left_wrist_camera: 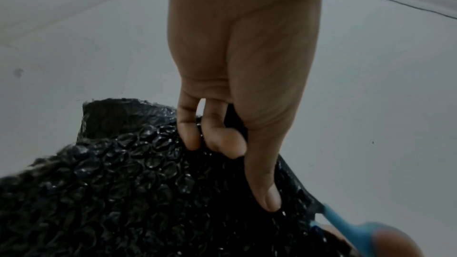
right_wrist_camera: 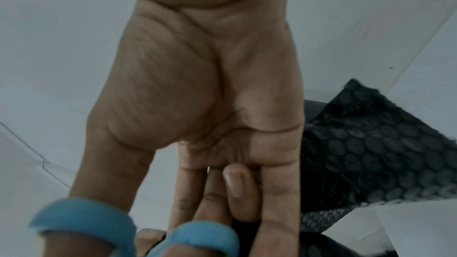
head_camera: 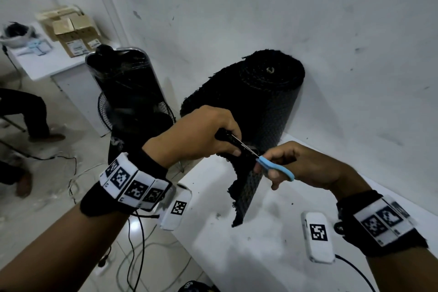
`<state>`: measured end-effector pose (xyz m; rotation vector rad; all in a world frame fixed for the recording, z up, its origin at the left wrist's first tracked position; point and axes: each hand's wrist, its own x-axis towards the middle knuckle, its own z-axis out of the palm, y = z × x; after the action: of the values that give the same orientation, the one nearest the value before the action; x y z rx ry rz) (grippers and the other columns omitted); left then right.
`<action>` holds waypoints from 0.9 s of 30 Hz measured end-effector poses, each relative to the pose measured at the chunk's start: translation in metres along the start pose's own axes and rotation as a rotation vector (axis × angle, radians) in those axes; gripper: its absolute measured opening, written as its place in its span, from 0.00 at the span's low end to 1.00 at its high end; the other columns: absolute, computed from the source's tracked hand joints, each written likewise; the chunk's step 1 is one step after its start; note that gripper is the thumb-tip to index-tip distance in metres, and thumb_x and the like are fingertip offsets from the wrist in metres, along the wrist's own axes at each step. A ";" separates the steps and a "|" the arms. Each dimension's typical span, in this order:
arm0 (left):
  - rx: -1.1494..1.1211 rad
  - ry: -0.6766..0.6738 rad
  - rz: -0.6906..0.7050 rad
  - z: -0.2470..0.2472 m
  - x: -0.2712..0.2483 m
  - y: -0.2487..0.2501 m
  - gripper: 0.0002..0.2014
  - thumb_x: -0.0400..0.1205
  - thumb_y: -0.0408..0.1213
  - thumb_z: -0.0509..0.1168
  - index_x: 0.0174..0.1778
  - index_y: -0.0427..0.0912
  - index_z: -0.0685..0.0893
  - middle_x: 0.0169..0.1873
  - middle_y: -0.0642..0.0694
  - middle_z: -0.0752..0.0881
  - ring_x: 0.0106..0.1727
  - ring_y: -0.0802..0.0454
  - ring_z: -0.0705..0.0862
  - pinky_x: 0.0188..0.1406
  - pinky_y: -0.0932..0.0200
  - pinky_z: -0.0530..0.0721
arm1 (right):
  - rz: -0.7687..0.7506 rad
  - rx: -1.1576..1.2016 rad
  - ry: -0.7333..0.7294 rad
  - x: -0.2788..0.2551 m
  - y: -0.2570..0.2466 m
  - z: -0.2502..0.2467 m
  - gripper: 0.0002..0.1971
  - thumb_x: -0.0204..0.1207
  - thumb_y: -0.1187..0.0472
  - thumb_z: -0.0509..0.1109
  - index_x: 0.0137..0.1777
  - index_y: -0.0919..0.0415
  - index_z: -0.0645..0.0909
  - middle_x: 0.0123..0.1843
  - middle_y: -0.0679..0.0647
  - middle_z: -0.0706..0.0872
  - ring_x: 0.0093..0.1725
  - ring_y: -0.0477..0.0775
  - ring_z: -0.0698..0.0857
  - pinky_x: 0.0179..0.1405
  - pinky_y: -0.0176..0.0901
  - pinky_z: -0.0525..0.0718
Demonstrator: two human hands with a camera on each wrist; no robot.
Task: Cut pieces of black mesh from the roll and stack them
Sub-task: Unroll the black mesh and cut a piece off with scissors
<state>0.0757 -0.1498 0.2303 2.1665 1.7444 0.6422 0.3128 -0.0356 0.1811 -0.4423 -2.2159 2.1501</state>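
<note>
A: Wrist bands fill the bottom of the head view, w/ 2 white tagged boxes on the table [head_camera: 272, 232] by them. Which step is this?

B: Cutting, I'd say. Left hand [head_camera: 199, 135] at frame centre, fingers curled, thumb pinching the mesh [head_camera: 246, 187] at its top edge; the strip hangs from there toward the table. Left wrist view shows the same: thumb and fingers [left_wrist_camera: 190, 134] clamped on the bubbly black sheet.

A: Right hand?

B: Right hand [head_camera: 305, 166], right of centre, fingers through the blue loops of the scissors [head_camera: 275, 168]. Blades point up-left into the mesh just under the left thumb. Can't tell how far the blades gape; they're thin and partly hidden.

A: Roll?

B: Roll [head_camera: 260, 102] stands upright vs the wall, upper centre, behind both hands. Loose end runs from it down to the left hand.

A: Any stack yet?

B: None in view. So prob. early, or the pile's out of frame.

A: Next move needs?

B: Keep the mesh taut w/ the left pinch, shut the blades, feed fwd along 1 line. Strip's lower edge looks ragged, so a slack sheet may snag or wander.
</note>
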 end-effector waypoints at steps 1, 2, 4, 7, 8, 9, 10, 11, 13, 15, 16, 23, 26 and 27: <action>0.000 0.000 0.007 0.001 0.000 0.000 0.09 0.72 0.46 0.82 0.45 0.52 0.91 0.43 0.57 0.85 0.45 0.59 0.86 0.46 0.49 0.86 | 0.001 -0.014 0.003 0.002 0.000 0.000 0.14 0.70 0.53 0.79 0.54 0.56 0.91 0.38 0.52 0.86 0.39 0.53 0.84 0.48 0.60 0.80; -0.004 0.003 0.010 0.002 0.000 0.000 0.09 0.72 0.46 0.82 0.44 0.51 0.91 0.43 0.57 0.86 0.45 0.58 0.86 0.46 0.49 0.86 | 0.005 -0.035 0.008 0.003 0.000 0.001 0.16 0.69 0.50 0.80 0.54 0.56 0.91 0.38 0.53 0.86 0.39 0.54 0.84 0.47 0.63 0.77; -0.018 0.002 0.005 0.002 0.000 -0.001 0.08 0.72 0.45 0.81 0.44 0.51 0.92 0.43 0.57 0.86 0.45 0.58 0.85 0.45 0.49 0.86 | 0.004 -0.059 0.018 0.003 0.000 0.001 0.16 0.68 0.49 0.80 0.53 0.54 0.91 0.38 0.53 0.86 0.38 0.55 0.85 0.44 0.62 0.76; -0.014 -0.004 0.014 0.004 0.000 0.000 0.07 0.73 0.46 0.81 0.44 0.53 0.91 0.42 0.57 0.85 0.45 0.58 0.85 0.45 0.49 0.86 | -0.001 -0.041 0.006 0.002 -0.001 0.001 0.13 0.68 0.52 0.79 0.52 0.53 0.91 0.38 0.54 0.87 0.37 0.53 0.85 0.42 0.53 0.82; -0.014 -0.006 0.017 0.005 0.000 0.000 0.07 0.73 0.46 0.81 0.44 0.53 0.91 0.42 0.57 0.85 0.45 0.58 0.85 0.45 0.49 0.86 | -0.001 -0.026 0.001 0.002 -0.002 0.002 0.14 0.68 0.51 0.79 0.52 0.53 0.91 0.38 0.54 0.86 0.37 0.55 0.84 0.43 0.53 0.83; -0.015 -0.009 0.019 0.006 0.001 0.001 0.07 0.73 0.45 0.81 0.44 0.53 0.91 0.43 0.57 0.85 0.45 0.58 0.85 0.44 0.49 0.86 | -0.002 -0.012 0.000 0.003 -0.001 0.002 0.15 0.68 0.50 0.79 0.53 0.54 0.91 0.38 0.55 0.85 0.38 0.58 0.82 0.44 0.55 0.82; -0.012 -0.011 0.022 0.007 0.002 0.002 0.07 0.74 0.45 0.80 0.45 0.52 0.92 0.43 0.57 0.86 0.45 0.58 0.85 0.44 0.49 0.86 | -0.002 -0.005 0.000 0.005 -0.002 0.002 0.17 0.68 0.48 0.80 0.53 0.55 0.91 0.38 0.57 0.83 0.38 0.61 0.80 0.44 0.58 0.81; -0.005 -0.012 0.026 0.008 0.002 0.003 0.07 0.74 0.44 0.80 0.45 0.51 0.92 0.43 0.56 0.86 0.45 0.59 0.85 0.44 0.50 0.86 | -0.002 -0.007 0.003 0.006 -0.002 0.002 0.20 0.67 0.45 0.81 0.54 0.56 0.90 0.38 0.60 0.82 0.37 0.62 0.80 0.44 0.60 0.78; 0.000 -0.007 0.026 0.009 0.003 0.005 0.08 0.74 0.43 0.80 0.47 0.50 0.92 0.44 0.55 0.86 0.44 0.59 0.85 0.45 0.50 0.86 | -0.002 -0.030 0.017 0.006 -0.004 0.002 0.20 0.66 0.45 0.82 0.53 0.56 0.90 0.38 0.63 0.84 0.36 0.59 0.83 0.43 0.62 0.72; -0.026 0.002 0.016 0.008 0.002 0.006 0.09 0.73 0.44 0.81 0.47 0.50 0.92 0.44 0.55 0.86 0.45 0.57 0.85 0.45 0.50 0.86 | -0.008 -0.036 0.019 0.004 -0.006 0.001 0.15 0.68 0.50 0.80 0.52 0.55 0.91 0.38 0.60 0.86 0.35 0.53 0.85 0.40 0.58 0.76; -0.040 0.007 0.010 0.008 0.002 0.005 0.10 0.73 0.44 0.81 0.47 0.50 0.92 0.44 0.55 0.87 0.45 0.57 0.86 0.45 0.49 0.86 | -0.004 -0.016 0.009 0.002 -0.006 0.001 0.14 0.68 0.51 0.79 0.52 0.55 0.91 0.38 0.58 0.86 0.35 0.51 0.85 0.38 0.54 0.81; -0.073 0.010 -0.020 0.008 0.004 0.013 0.16 0.69 0.42 0.84 0.51 0.49 0.91 0.42 0.57 0.89 0.45 0.60 0.87 0.46 0.55 0.87 | 0.023 0.010 0.007 0.005 -0.004 0.003 0.12 0.70 0.57 0.79 0.52 0.59 0.90 0.35 0.55 0.85 0.35 0.55 0.83 0.39 0.46 0.83; -0.145 0.022 -0.073 0.001 0.000 0.011 0.22 0.66 0.43 0.86 0.55 0.50 0.88 0.44 0.58 0.89 0.46 0.67 0.86 0.41 0.72 0.79 | 0.015 0.052 0.002 -0.001 0.001 0.000 0.10 0.70 0.58 0.79 0.51 0.57 0.91 0.34 0.53 0.86 0.33 0.49 0.84 0.36 0.42 0.84; -0.177 0.027 -0.086 -0.002 -0.002 0.010 0.22 0.67 0.41 0.85 0.55 0.47 0.88 0.45 0.56 0.89 0.43 0.72 0.85 0.38 0.76 0.77 | 0.021 0.065 -0.002 -0.003 0.002 -0.002 0.12 0.68 0.56 0.80 0.51 0.57 0.91 0.35 0.52 0.86 0.34 0.49 0.84 0.37 0.42 0.84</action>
<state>0.0830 -0.1538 0.2366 1.9624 1.7145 0.7758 0.3161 -0.0345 0.1792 -0.4621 -2.1453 2.2261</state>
